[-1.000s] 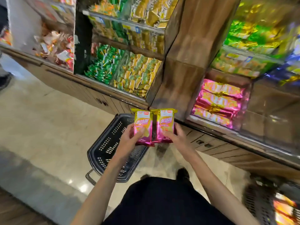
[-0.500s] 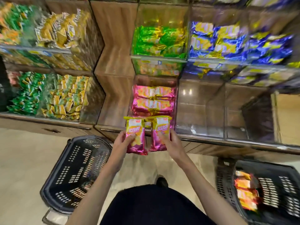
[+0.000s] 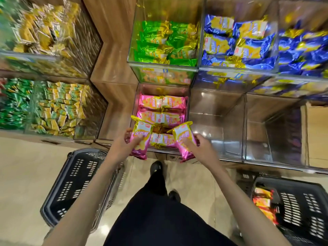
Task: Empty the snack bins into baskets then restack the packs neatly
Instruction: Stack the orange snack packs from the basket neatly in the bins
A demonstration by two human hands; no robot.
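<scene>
Each hand holds one pink pack at the front lip of the clear bin (image 3: 160, 88), at 12 o'clock from the person's shoes. The left hand (image 3: 124, 145) has its fingers (image 3: 128, 137) clamped on the left pack (image 3: 142, 132), thumb across the face. The right hand (image 3: 201, 148) pinches the right pack (image 3: 183, 134) the same way, its top leaning toward 1 o'clock. Rows of pink packs (image 3: 162, 103) lie flat inside the bin, so this looks like restacking.

The foil looks slick and each pack is gripped low down. A loose hold could let one slide to the floor between the baskets. The two packs sit at different tilts, so set down like this they would likely ride up on the row beneath and spoil the stack. The bin's clear front wall is hard to see, and a pack's lower end could knock against it.

The fingers behind the packs are hidden, as is most of the front row. The left basket (image 3: 79, 183), at 8 o'clock, is partly behind a forearm. The right basket (image 3: 301, 201), at 4 o'clock, holds blurred orange packs and is cut off by the frame. The print on the packs cannot be read.
</scene>
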